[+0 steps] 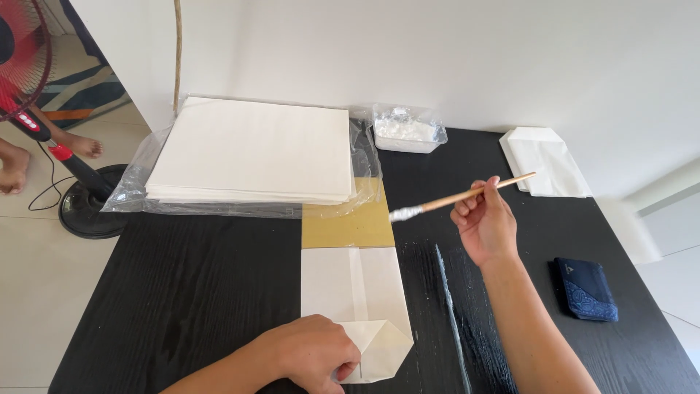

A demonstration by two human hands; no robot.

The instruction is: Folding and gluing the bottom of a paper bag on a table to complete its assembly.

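**Glue brush raised over a half-folded paper bag**

Nearest the camera, the left hand (313, 357) lies on the bottom end of a white paper bag (355, 299), its fingers curled and pressing down beside the bag's folded flaps (383, 350), which form a pointed, angular shape at the near edge of the black tabletop (182, 292). The bag lies flat, with a lengthwise seam running up its middle. Its far end meets a tan card (350, 222) that continues away from the person.

To the right of the bag, a thin strip (452, 321) lies on the tabletop amid pale smears. Above it, the right hand (485, 222) is raised clear of the surface, pinching a wooden brush (459, 197) between thumb and fingertips; the brush's whitened tip points left, toward the card, and its handle angles up to the right. Further right, well apart, a dark blue wallet (585, 288) rests near the tabletop's edge.

Beyond the card, a stack of white sheets (251, 149) sits on clear plastic wrap (131, 182). Right of the stack stands a plastic tub (407, 131) of white paste, and a pile of finished white bags (545, 160) lies at the far right corner. Off the tabletop to the left, a red fan (29, 87) stands on the floor, with another person's bare feet (80, 146) beside it.
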